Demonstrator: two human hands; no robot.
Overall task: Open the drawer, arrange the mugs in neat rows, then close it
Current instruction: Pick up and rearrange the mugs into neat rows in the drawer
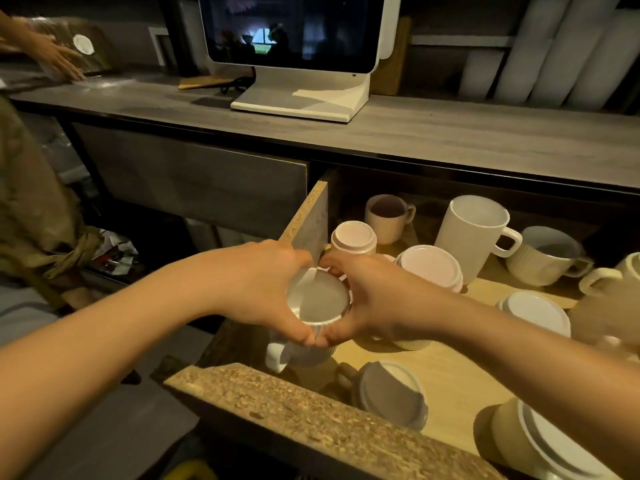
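Note:
The drawer (304, 407) stands pulled out, its chipboard front edge nearest me. Both hands clasp one white ribbed mug (317, 303) turned bottom-up over the drawer's left side; its handle points down-left. My left hand (266, 285) wraps its left side and my right hand (372, 299) its right, thumbs meeting at the front. Several other white mugs lie in the drawer: a tall upright mug (474, 233), a small upright mug (388, 216), an inverted mug (431, 266), and a grey-bottomed inverted mug (391, 393) near the front.
A white screen on a stand (301, 95) sits on the grey counter (450, 133) above. Another person's hand (57, 57) rests on the counter at far left, their clothing (31, 209) beside the drawer. White rolls (561, 53) lean at the back right.

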